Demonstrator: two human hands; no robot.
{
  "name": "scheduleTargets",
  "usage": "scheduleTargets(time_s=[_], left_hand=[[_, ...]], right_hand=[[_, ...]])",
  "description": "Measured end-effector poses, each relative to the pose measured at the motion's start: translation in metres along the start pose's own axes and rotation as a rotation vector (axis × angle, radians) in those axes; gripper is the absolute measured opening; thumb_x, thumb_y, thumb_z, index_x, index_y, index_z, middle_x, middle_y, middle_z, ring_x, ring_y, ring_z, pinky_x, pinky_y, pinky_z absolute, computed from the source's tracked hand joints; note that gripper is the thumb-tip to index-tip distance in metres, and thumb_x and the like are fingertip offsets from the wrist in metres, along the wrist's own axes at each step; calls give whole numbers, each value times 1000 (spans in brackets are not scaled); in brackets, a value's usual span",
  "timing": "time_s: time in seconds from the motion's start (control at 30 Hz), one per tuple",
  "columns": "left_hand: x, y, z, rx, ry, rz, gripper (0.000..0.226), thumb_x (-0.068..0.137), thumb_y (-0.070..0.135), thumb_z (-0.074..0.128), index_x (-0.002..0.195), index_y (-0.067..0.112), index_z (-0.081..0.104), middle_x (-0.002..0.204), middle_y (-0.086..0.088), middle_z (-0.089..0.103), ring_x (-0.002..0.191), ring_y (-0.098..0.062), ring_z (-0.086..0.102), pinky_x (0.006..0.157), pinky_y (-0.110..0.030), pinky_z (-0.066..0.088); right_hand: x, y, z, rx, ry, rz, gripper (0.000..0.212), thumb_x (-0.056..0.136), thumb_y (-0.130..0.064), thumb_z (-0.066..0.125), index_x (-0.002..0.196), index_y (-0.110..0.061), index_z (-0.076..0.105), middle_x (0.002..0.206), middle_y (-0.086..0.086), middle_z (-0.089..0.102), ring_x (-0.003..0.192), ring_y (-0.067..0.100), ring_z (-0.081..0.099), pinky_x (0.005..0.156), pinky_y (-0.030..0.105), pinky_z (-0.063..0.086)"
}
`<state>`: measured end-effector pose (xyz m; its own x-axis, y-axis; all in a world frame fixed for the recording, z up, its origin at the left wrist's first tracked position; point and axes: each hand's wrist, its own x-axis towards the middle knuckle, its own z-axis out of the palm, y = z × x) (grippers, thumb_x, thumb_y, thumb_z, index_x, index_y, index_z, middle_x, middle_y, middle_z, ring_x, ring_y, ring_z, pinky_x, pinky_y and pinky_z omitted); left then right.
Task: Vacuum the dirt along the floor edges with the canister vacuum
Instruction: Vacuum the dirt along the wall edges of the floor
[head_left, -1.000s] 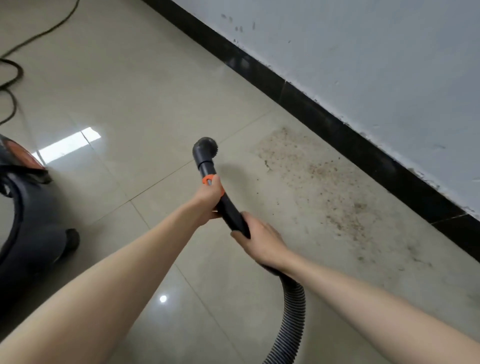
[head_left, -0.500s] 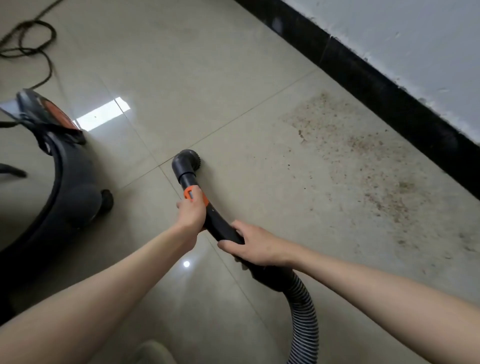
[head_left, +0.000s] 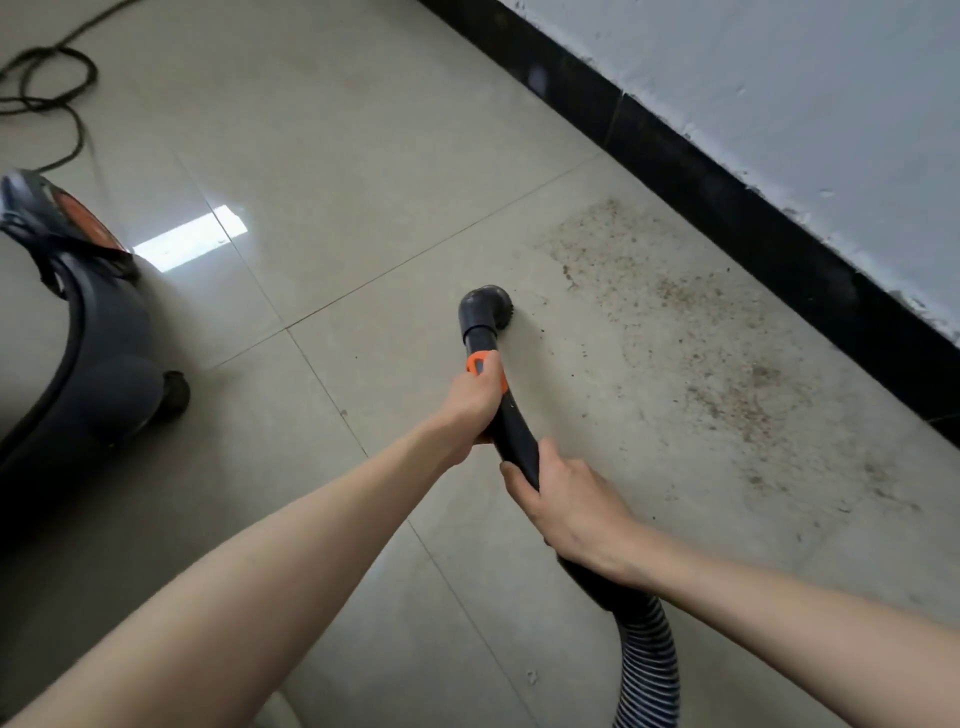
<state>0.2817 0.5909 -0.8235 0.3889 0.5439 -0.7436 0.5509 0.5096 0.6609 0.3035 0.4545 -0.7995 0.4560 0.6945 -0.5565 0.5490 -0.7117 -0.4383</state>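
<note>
Down on the tiled floor (head_left: 363, 130), the round brush nozzle (head_left: 485, 306) sits at the near edge of the dirt (head_left: 701, 374), a brown speckled patch spread over one tile beside the black skirting (head_left: 727, 208). A few loose crumbs lie just right of the nozzle. From the nozzle a black wand (head_left: 511, 431) runs back toward the person, with an orange collar (head_left: 480, 364) near its front end. The left hand (head_left: 475, 400) grips the wand right behind that collar, fingers wrapped round it. The right hand (head_left: 576, 512) grips the wand further back, thumb along the top and fingers curled under. The two hands are apart, a short bare stretch of wand between them. Behind the right hand the wand joins a ribbed grey hose (head_left: 649, 670) that drops out of the bottom of the view. The dark canister (head_left: 88, 374) stands well to the left of the nozzle, with an orange patch on its top and one small wheel showing. Beyond it, a black cord (head_left: 52, 78) lies looped on the floor near the top left corner. Above the skirting rises a pale wall (head_left: 779, 78), its lower edge rough and chipped.
</note>
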Motion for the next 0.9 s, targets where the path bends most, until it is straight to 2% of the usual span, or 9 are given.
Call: scheduleTargets(time_s=[0.13, 0.23, 0.33, 0.5, 0.6, 0.67, 0.73, 0.8, 0.9], left_hand=[[4, 4, -6, -23, 7, -5, 31, 95, 42, 44, 94, 11, 47, 82, -4, 50, 70, -16, 52, 61, -30, 49], [11, 0, -37, -91, 134, -4, 36, 92, 38, 46, 112, 8, 46, 82, -5, 49, 70, -18, 52, 55, -29, 46], [11, -12, -72, -135, 272, -24, 52, 89, 39, 45, 127, 3, 43, 91, -8, 50, 80, -23, 54, 55, -30, 47], [-9, -53, -88, -187, 426, -82, 54, 88, 40, 45, 129, 4, 41, 106, -13, 52, 92, -29, 56, 56, -30, 47], [-19, -66, -75, -194, 391, -89, 51, 88, 40, 46, 125, 6, 42, 108, -15, 55, 92, -28, 57, 61, -32, 49], [-24, -64, -61, -216, 322, -75, 36, 90, 38, 46, 111, 9, 47, 91, -9, 53, 79, -23, 54, 60, -30, 48], [-24, -56, -47, -251, 231, -66, 22, 91, 35, 45, 91, 14, 46, 78, -5, 45, 71, -20, 49, 62, -30, 47], [-21, -46, -33, -297, 134, -75, 23, 94, 37, 43, 86, 15, 41, 74, -4, 40, 67, -18, 45, 64, -30, 46], [-14, -31, -13, -301, 71, -56, 25, 96, 37, 41, 87, 14, 37, 72, -2, 37, 62, -16, 41, 59, -29, 43]], right_hand=[[5, -6, -8, 97, -25, -19, 42, 98, -53, 38, 106, -12, 41, 92, 14, 65, 79, 35, 67, 73, 44, 55], [17, -26, -9, 96, -97, -111, 37, 97, -52, 40, 101, -14, 40, 79, 6, 60, 63, 28, 66, 60, 35, 53], [25, -48, -1, 134, -192, -190, 37, 96, -51, 42, 101, -15, 42, 75, 3, 55, 62, 30, 68, 56, 35, 52], [8, -49, 17, 90, -330, -269, 38, 96, -49, 42, 103, -12, 43, 76, 5, 56, 62, 31, 66, 57, 37, 53], [-6, -34, 23, 16, -294, -271, 38, 97, -51, 39, 101, -13, 41, 81, 7, 60, 69, 33, 67, 63, 36, 52], [-11, -25, 22, -40, -248, -253, 38, 98, -51, 38, 101, -13, 39, 87, 8, 59, 71, 32, 61, 68, 38, 50], [-13, -18, 14, -96, -208, -231, 37, 100, -50, 37, 100, -13, 36, 85, 6, 53, 73, 29, 52, 66, 36, 42], [-11, -10, 2, -146, -179, -202, 37, 100, -50, 37, 100, -13, 33, 85, 5, 50, 75, 28, 49, 66, 34, 37], [-4, 5, -12, -92, -188, -158, 39, 99, -51, 39, 100, -13, 37, 85, 8, 57, 70, 30, 59, 63, 35, 45]])
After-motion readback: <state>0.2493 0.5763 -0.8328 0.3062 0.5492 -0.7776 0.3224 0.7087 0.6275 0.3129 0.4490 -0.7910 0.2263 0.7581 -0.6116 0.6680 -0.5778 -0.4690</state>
